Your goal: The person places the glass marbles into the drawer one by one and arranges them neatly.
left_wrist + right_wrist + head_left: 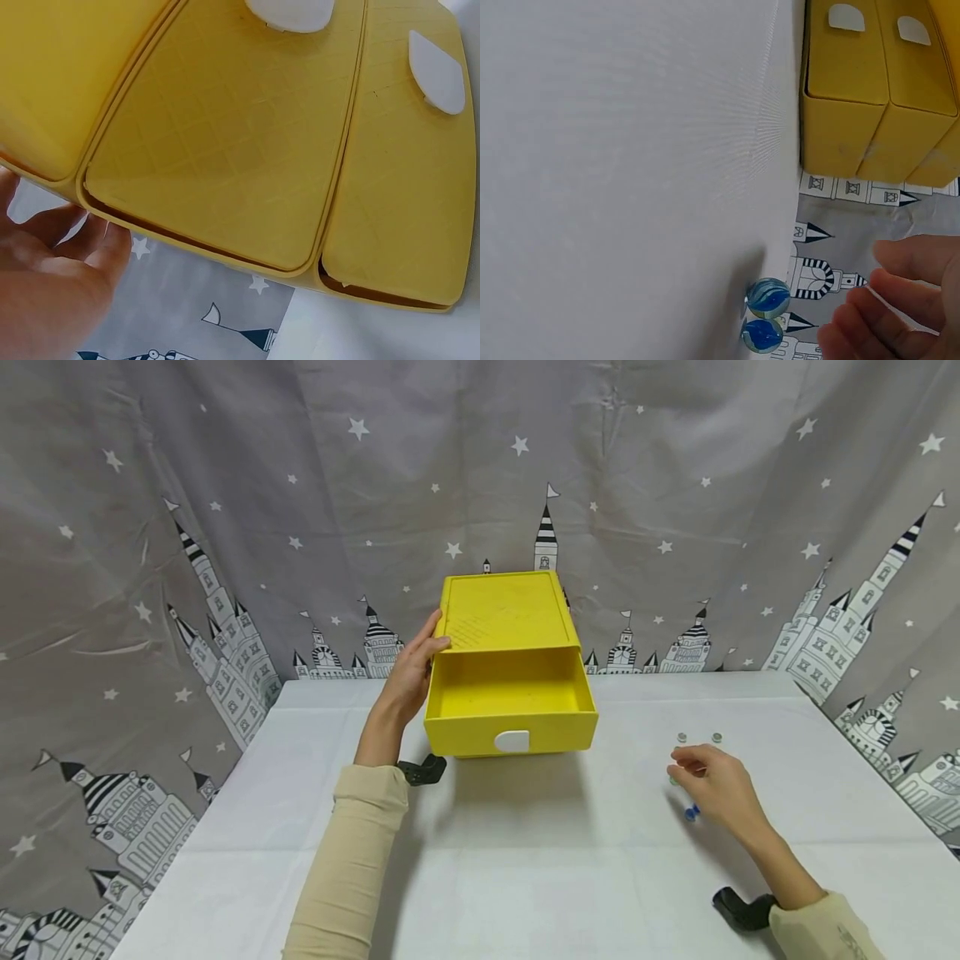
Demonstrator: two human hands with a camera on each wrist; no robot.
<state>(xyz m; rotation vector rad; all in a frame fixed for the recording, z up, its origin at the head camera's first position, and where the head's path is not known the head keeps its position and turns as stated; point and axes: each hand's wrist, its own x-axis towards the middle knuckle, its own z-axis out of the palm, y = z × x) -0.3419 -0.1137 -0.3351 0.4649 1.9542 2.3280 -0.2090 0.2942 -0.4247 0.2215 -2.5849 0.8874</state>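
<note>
A yellow drawer box [504, 610] stands at the back middle of the white table [525, 860], its drawer [512, 706] pulled out toward me, with a white handle [512, 741]. My left hand [415, 667] rests flat against the box's left side, fingers straight and thumb at the top front corner. In the left wrist view the left hand [52, 262] lies by the yellow box [225, 150]. My right hand [708, 785] hovers over marbles, its fingers loosely curled and holding nothing. A blue marble [691, 812] and a greenish one [672, 781] lie by its fingertips. The same blue marble [763, 335] and greenish marble [769, 298] lie apart from my right hand [900, 300].
Two small clear marbles [682, 737] [717, 737] lie just beyond the right hand. A grey curtain with stars and castles [675, 527] hangs behind and around the table. Black wrist mounts [423, 770] [742, 910] show at both forearms.
</note>
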